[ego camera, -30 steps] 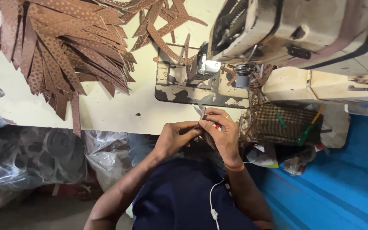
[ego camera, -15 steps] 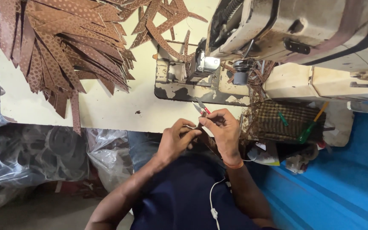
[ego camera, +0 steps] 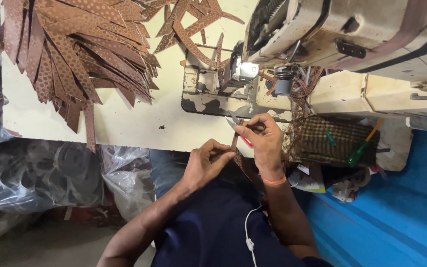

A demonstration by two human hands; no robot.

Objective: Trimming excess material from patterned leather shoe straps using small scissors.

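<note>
My left hand [ego camera: 207,163] pinches a narrow brown leather strap [ego camera: 234,143] at the front edge of the cream sewing table [ego camera: 129,118]. My right hand [ego camera: 262,139] holds small thread snips with a red handle [ego camera: 239,132], their blades against the upper part of the strap. The strap's lower end hangs down toward my lap. Both hands sit just in front of the worn metal bed plate [ego camera: 208,96] of the cream sewing machine [ego camera: 352,34].
A large pile of brown perforated leather straps [ego camera: 75,54] fans over the table's far left, more curved pieces [ego camera: 193,24] behind the needle. A woven tray [ego camera: 332,141] with green-handled tools sits at right. Plastic bags [ego camera: 40,173] lie under the table. Blue surface at right.
Both hands have risen slightly toward the machine, and the snips have moved up along the strap. The view has shifted a little.
</note>
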